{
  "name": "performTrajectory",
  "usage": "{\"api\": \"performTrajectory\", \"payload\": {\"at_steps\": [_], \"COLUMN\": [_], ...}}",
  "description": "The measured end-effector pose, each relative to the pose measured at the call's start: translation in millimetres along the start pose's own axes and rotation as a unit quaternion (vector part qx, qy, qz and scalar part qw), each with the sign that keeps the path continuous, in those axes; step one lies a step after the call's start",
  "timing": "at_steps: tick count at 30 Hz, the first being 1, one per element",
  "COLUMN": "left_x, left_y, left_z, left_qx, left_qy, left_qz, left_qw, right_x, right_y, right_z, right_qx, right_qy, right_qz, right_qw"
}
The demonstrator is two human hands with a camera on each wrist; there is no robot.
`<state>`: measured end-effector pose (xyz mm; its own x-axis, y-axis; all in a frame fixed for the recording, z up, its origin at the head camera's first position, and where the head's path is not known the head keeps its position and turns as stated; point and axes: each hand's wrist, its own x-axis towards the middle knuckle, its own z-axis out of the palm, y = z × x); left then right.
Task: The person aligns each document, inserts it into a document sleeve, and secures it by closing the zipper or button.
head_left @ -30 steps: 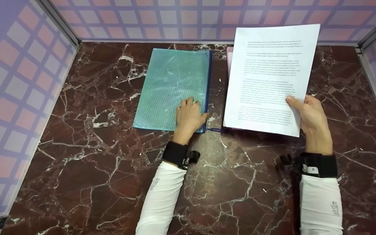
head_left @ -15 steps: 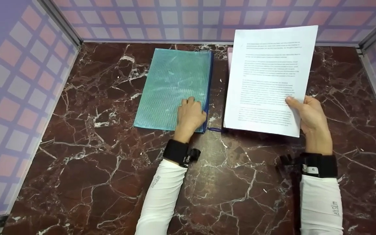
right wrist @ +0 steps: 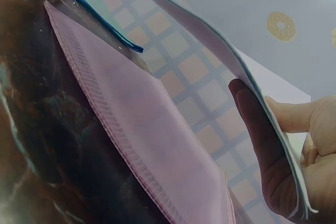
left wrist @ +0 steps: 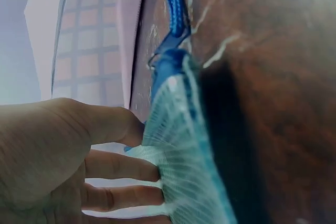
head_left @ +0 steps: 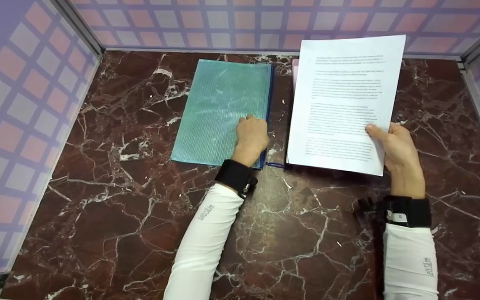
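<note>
A green mesh zipper pouch (head_left: 219, 91) with a dark blue zipper edge lies flat at the table's middle-left. My left hand (head_left: 251, 135), fingers curled, pinches its zipper side near the front corner. In the left wrist view the thumb and fingertips meet the raised mesh edge (left wrist: 178, 145), just below the blue zipper cord (left wrist: 173, 3). My right hand (head_left: 400, 143) holds a thin stack of printed paper (head_left: 340, 104) by its lower right edge, thumb on top. Under the raised paper lies a pink mesh pouch (right wrist: 131, 103), mostly hidden in the head view.
The pouches lie side by side on a dark red marbled table (head_left: 140, 233) with a narrow gap between. Checked panels (head_left: 223, 29) wall the back and both sides. The paper's top edge overlaps the back wall in the head view.
My left hand has gone from fingers spread flat on the green pouch to curled at its zipper edge, shifting slightly right and away. The right hand and paper stay nearly still.
</note>
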<state>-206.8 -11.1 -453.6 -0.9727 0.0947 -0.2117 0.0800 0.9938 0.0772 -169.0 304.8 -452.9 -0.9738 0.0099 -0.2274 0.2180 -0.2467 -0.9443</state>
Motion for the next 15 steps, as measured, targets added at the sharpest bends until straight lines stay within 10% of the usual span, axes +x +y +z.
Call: {"api": "performTrajectory", "payload": {"at_steps": [15], "left_x": [1.3], "left_y": [11.5], "left_z": [4.0], "left_qx": [0.056], "left_qy": [0.074], "left_qz": [-0.001], "left_qw": [0.9956], "right_x": [-0.4], "right_y": [-0.9], "right_z": [0.8], "right_qx": [0.001], "right_qy": [-0.003], "right_qz": [0.002], "right_qw": [1.0000]}}
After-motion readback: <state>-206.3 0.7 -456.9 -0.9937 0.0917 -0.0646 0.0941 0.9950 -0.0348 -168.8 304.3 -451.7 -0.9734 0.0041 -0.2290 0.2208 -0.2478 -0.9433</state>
